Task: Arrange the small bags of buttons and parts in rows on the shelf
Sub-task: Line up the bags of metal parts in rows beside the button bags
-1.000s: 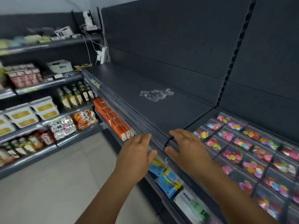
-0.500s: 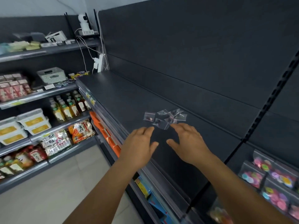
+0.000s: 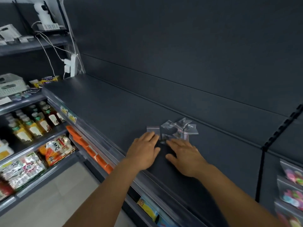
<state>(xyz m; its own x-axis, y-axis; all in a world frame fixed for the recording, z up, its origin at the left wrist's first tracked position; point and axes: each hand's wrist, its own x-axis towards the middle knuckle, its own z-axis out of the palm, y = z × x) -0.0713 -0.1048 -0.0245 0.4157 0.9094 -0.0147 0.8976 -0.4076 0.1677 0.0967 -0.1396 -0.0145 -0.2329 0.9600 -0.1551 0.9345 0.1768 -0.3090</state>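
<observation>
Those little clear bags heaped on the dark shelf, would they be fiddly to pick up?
Probably. The clear bags look thin and crinkled, so likely floppy and light. They overlap in a heap, so one may drag its neighbours. The shelf looks smooth; they may slide under the fingertips.

We see dim, even light on the dark shelf (image 3: 105,102), glare on the clear bags (image 3: 173,128) mid-shelf, motion blur right of them, and wide-angle bending left of them.
</observation>
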